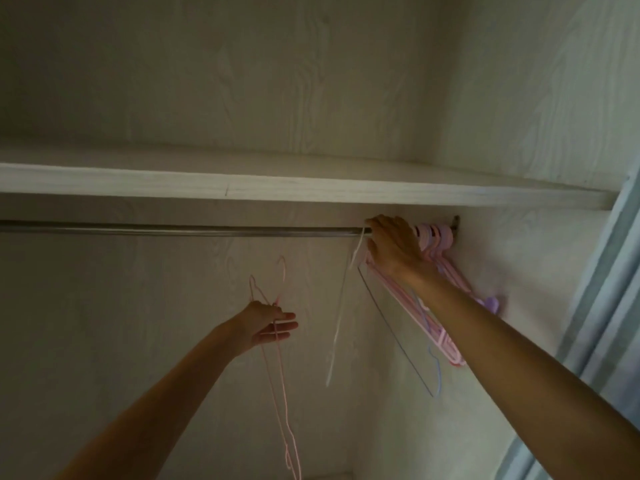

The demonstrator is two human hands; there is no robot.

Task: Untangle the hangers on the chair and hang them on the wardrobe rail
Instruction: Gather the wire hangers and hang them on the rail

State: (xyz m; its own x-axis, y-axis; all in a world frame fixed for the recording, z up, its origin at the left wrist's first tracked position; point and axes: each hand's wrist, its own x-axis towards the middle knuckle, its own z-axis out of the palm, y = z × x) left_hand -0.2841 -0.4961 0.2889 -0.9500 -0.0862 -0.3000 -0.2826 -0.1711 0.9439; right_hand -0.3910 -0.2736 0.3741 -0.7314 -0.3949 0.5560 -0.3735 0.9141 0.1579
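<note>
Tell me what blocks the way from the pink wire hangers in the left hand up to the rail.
Nothing visible does. The pink wire hangers in the left hand hang below a bare stretch of rail; the right hand and hung hangers sit off at the rail's right end.

Probably home wardrobe: rail (173,227), shelf (277,185).

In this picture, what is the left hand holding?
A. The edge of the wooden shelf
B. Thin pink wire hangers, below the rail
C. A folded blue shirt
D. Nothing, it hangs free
B: the left hand grips thin pink wire hangers whose hooks point up under the rail, while the right hand is up at the rail beside the pink hangers already hung.
</note>
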